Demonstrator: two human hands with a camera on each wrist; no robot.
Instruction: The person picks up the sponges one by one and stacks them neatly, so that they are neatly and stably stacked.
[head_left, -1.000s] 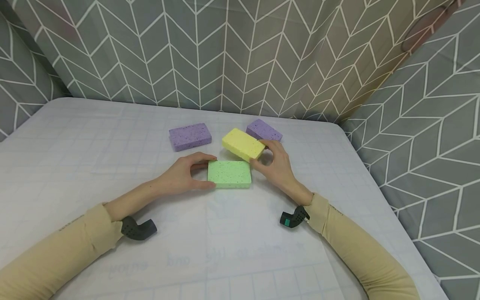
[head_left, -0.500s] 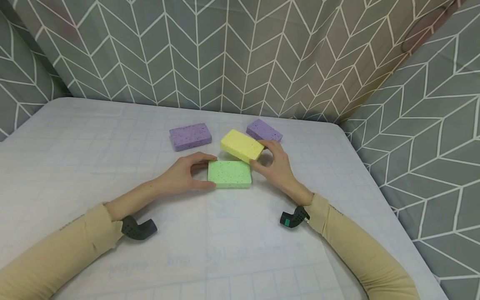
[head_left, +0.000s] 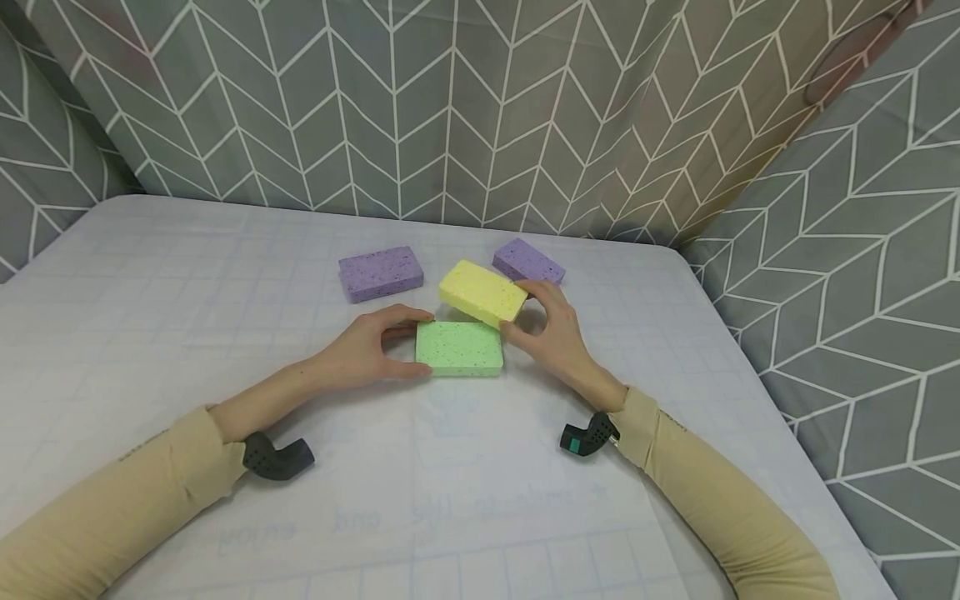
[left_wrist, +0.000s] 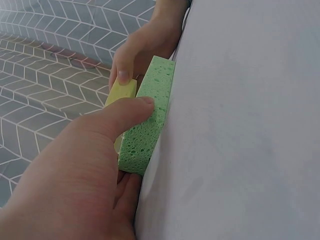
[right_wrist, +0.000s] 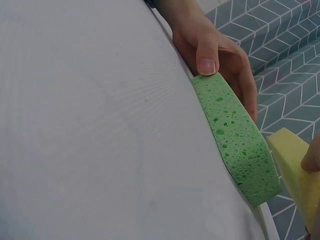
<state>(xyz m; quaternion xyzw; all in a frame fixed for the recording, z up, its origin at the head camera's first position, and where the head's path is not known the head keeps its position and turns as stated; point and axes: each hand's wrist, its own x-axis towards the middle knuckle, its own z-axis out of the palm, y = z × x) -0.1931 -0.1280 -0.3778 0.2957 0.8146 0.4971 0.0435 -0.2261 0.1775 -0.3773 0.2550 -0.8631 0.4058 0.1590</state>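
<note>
A green sponge (head_left: 459, 348) lies flat on the white table, its long side toward the person. My left hand (head_left: 375, 346) grips its left end, thumb on the near side and fingers at the far side. In the left wrist view the thumb presses on the green sponge's (left_wrist: 159, 82) pitted side face. My right hand (head_left: 553, 327) pinches the right end of a yellow sponge (head_left: 482, 293) between thumb and fingers. The yellow sponge is tilted, just behind the green one, and its near corner overlaps the green sponge's far right edge in the head view.
Two purple sponges lie farther back: one purple sponge (head_left: 381, 274) at left, another purple sponge (head_left: 528, 261) partly behind the right hand. The white table (head_left: 225, 283) has faint printed lines and mirrored lettering. Grey patterned curtains (head_left: 420, 108) hang along its back and right sides.
The yellow sponge has shifted slightly left and toward the person in my right hand. The left hand, the green sponge and the purple sponges stay where they were.
</note>
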